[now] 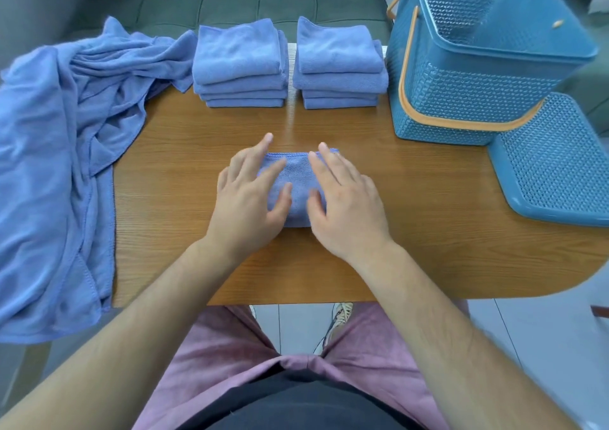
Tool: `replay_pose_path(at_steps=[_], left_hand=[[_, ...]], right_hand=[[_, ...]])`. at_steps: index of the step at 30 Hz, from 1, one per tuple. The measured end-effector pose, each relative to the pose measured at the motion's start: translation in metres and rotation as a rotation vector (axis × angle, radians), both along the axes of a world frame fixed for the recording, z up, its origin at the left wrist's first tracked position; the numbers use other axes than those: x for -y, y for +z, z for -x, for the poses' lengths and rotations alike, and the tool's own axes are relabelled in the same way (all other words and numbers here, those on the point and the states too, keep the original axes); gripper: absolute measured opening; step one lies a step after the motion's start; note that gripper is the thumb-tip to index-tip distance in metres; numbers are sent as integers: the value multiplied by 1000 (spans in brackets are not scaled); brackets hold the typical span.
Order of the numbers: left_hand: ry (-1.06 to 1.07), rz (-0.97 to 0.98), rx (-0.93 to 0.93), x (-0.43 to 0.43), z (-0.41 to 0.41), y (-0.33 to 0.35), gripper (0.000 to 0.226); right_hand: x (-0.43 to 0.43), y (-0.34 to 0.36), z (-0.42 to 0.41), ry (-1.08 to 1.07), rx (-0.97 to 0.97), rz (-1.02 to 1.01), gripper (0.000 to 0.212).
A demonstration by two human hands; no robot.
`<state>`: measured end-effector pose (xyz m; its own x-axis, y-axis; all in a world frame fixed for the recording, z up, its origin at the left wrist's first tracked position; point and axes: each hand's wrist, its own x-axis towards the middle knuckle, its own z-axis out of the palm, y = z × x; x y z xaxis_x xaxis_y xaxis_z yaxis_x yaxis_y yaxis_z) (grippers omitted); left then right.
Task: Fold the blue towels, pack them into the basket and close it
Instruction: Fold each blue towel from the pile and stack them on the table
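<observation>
Left hand (245, 195) and right hand (346, 199), fingers straight and apart, press a folded blue towel (298, 182) mid-bench | soft, light, probably limp | lift by pinching opposite folded edges.

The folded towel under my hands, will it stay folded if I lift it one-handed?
Probably not: the folded towel looks like soft, thin cloth, so loose layers would likely droop open. It seems light; sliding it may bunch it on the table.

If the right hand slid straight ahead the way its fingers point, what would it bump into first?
Probably the right-hand stack of folded blue towels, near its left edge, after crossing bare wooden table. The right hand aims slightly leftward, so that is uncertain.
</observation>
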<state>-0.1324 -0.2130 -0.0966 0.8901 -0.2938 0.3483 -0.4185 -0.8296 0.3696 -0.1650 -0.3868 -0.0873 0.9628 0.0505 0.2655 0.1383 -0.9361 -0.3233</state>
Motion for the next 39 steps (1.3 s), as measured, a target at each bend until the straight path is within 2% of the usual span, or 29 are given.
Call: replay_pose_path(at_steps=[2, 4, 9, 11, 15, 20, 23, 27, 32, 39], left_hand=[[-120, -47, -72, 5, 4, -3, 53], [-148, -108, -149, 2, 5, -15, 59], [105, -119, -197, -18, 14, -31, 69], [123, -94, -244, -16, 20, -28, 73], [82, 95, -294, -9, 24, -21, 73], [42, 398, -332, -9, 18, -9, 54], [39, 531, -303, -14, 4, 14, 51], [70, 663, -307, -30, -31, 62, 50], [129, 660, -275, -51, -119, 115, 48], [184, 652, -358, -60, -227, 115, 51]], right_hand=[[-2, -10, 1, 32, -110, 12, 58], [2, -22, 2, 24, -192, 18, 59], [11, -29, 11, -146, -299, -74, 68], [9, -27, 16, -174, -289, -114, 68], [3, -18, 15, -161, -234, -273, 62], [-3, 10, 10, -148, -213, -626, 58], [-7, 30, -4, -129, -176, -707, 57], [-16, 72, -42, -40, -136, -709, 57], [-37, 116, -131, 28, -76, -594, 59], [-55, 116, -239, -1, -133, -591, 58]])
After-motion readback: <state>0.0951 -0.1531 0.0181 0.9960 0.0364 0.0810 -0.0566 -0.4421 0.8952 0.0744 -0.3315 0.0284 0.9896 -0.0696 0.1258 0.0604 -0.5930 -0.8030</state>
